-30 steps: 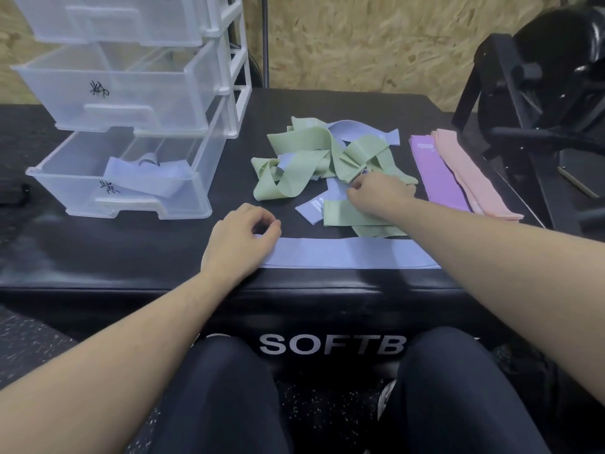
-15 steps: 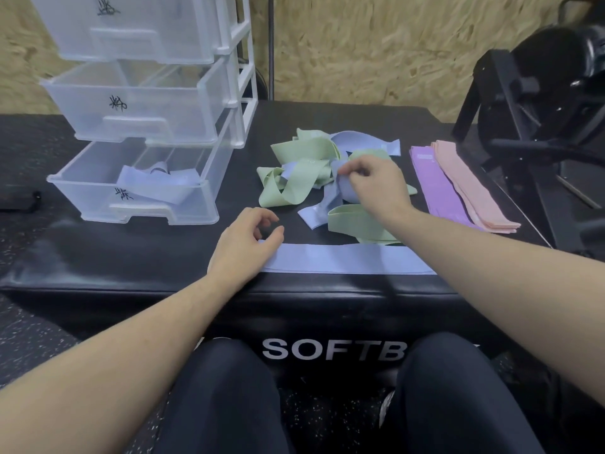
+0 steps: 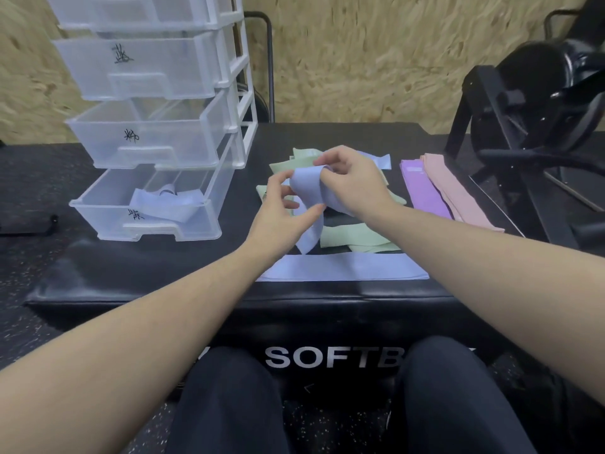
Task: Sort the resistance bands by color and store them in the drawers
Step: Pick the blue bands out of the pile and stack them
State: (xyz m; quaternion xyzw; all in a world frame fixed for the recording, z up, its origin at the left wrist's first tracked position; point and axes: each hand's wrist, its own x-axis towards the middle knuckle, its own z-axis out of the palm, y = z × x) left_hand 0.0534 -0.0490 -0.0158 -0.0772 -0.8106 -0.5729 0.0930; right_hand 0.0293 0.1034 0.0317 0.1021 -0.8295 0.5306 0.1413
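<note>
Sorting status: partway, by my read; blue is the color in hand, most bands not yet in drawers.
Right hand (image 3: 352, 183): grip pinching top of a blue band (image 3: 307, 204), fingers curled over its upper edge, frame center.
Left hand (image 3: 281, 211): grip also on same blue band, thumb & fingers closing on its left edge; band hangs down betw. both hands, lower end near the bench (image 3: 131, 273).
Flat blue band (image 3: 343, 271): laid straight along bench front edge, lower center, just below the held one.
Bottom drawer (image 3: 108, 217): pulled out, left of frame, already holds blue band(s), so blue partly stored.
Middle drawer (image 3: 144, 139): open a bit, looks empty as far as seen; drawers above closed, contents unclear.
Green pile (image 3: 357, 237): tangled behind & under hands, w/ another blue end poking out upper right; still unsorted.
Purple band (image 3: 425, 188) & pink bands (image 3: 458, 194): laid out flat right of center, grouped but not stored.
Left to do: remaining blues, then green, purple, pink into drawers.
</note>
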